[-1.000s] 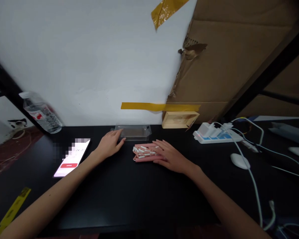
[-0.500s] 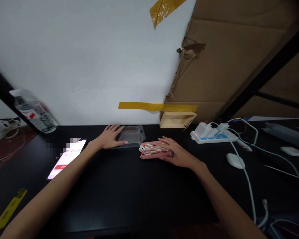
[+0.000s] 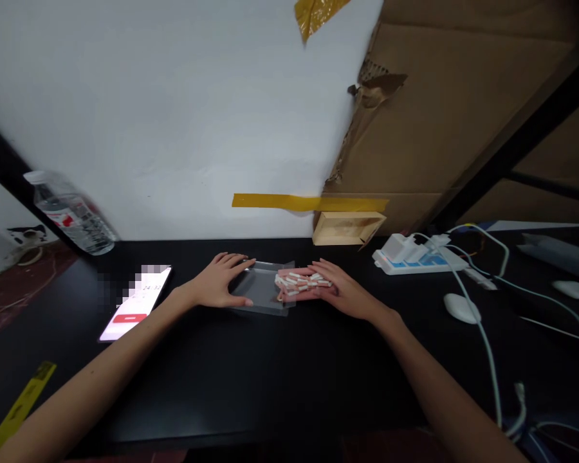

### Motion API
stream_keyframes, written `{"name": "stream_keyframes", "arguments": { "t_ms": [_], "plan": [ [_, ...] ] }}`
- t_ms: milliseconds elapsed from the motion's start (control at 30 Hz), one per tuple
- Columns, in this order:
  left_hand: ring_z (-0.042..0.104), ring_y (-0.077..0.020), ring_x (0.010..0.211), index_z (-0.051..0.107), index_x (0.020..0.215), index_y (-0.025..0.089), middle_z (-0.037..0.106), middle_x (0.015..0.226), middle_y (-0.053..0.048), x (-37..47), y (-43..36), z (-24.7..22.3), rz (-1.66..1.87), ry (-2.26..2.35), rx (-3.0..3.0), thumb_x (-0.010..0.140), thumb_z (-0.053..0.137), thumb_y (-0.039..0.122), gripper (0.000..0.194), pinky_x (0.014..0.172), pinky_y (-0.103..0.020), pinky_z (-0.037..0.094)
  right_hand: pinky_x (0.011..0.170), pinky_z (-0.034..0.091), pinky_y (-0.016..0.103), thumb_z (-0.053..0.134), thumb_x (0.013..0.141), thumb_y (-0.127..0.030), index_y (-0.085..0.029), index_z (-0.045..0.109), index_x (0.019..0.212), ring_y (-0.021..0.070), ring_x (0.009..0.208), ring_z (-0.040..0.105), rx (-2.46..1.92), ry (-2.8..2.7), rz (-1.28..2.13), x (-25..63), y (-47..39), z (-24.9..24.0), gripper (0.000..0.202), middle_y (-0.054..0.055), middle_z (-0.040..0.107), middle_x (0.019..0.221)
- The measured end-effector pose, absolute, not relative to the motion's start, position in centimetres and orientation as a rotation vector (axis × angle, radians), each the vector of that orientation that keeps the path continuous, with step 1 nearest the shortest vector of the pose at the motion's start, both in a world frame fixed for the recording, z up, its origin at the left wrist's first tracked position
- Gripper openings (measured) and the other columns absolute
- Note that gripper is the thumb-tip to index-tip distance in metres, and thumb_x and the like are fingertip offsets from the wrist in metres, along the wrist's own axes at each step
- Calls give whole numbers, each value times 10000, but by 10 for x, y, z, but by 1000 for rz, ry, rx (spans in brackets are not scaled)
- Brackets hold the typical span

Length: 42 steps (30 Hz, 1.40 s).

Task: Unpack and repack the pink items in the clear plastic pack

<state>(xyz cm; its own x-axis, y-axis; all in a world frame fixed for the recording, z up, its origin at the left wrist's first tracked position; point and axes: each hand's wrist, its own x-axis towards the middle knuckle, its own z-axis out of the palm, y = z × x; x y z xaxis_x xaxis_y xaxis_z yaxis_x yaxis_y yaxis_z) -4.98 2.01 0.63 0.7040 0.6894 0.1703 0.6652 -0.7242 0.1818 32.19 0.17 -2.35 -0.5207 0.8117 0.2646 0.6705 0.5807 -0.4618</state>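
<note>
Clear tray [image 3: 260, 287] and pink bundle [image 3: 303, 283] meet end to end on the black table [image 3: 255, 373], long axes left-right; your left hand [image 3: 217, 283], fingers spread, touches the tray; your right hand [image 3: 345, 292] clasps the bundle

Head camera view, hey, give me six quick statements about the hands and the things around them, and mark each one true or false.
1. The left hand is at the left end of a clear plastic case. True.
2. The right hand touches a bundle of pink and white pieces. True.
3. The bundle is at the left end of the case. False: it is at the right end, overlapping it in this view.
4. A phone lies nearer the left hand, and a white mouse nearer the right. True.
5. The phone's screen is dark. False: it is lit.
6. The mouse touches the right hand. False: they are apart.
</note>
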Motion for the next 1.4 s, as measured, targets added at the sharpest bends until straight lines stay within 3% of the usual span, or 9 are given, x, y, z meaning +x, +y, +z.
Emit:
{"name": "stream_keyframes", "arguments": {
  "t_ms": [200,400,567,700,867,1233,1400],
  "plan": [
    [423,-384,1353,391,1498,215,468,1476,-167,-25,7,2,408,1240,2765,761,536,840,977,1137,-581,239,1162,323,583,439,987,-480,-214,546,1393,327,1435,366,-1223,-2170,378,299,0,-41,497,139,542,1441],
    [424,-362,1360,401,1490,216,474,1478,-158,-11,8,0,410,1285,2770,755,537,843,976,1148,-561,230,1193,279,549,365,998,-447,-225,423,1483,303,1461,332,-1254,-1905,617,274,1,-51,537,104,449,1529],
    [406,-352,1379,396,1494,193,458,1490,-166,-14,20,2,381,1253,2787,762,525,844,989,1156,-553,220,1189,299,517,476,963,-508,-293,426,1477,281,1412,423,-1214,-1886,835,298,8,-31,560,51,474,1521],
    [402,-343,1384,376,1503,194,449,1497,-168,-18,28,3,361,1193,2820,796,493,835,962,1151,-543,233,1225,174,537,706,803,-580,-314,368,1519,307,1510,204,-1311,-2112,814,335,8,-13,835,51,322,1615],
    [405,-358,1377,355,1514,200,442,1499,-172,-21,31,1,350,1159,2823,800,499,829,962,1144,-547,245,1217,182,555,747,724,-645,-329,359,1530,351,1506,188,-1534,-2248,813,348,9,-14,948,76,199,1651],
    [404,-360,1377,351,1513,228,450,1495,-161,-24,29,2,382,1157,2815,797,515,817,942,1136,-560,243,1191,239,580,726,784,-596,-346,438,1482,344,1478,280,-1330,-2249,782,329,8,-20,795,70,289,1621],
    [340,-402,1417,322,1535,240,392,1538,-168,-28,31,5,334,1109,2780,676,616,849,1094,1157,-596,191,1185,244,618,777,769,-514,-367,466,1458,320,1496,243,-1212,-2292,765,332,11,-20,770,36,435,1550]
  ]
}}
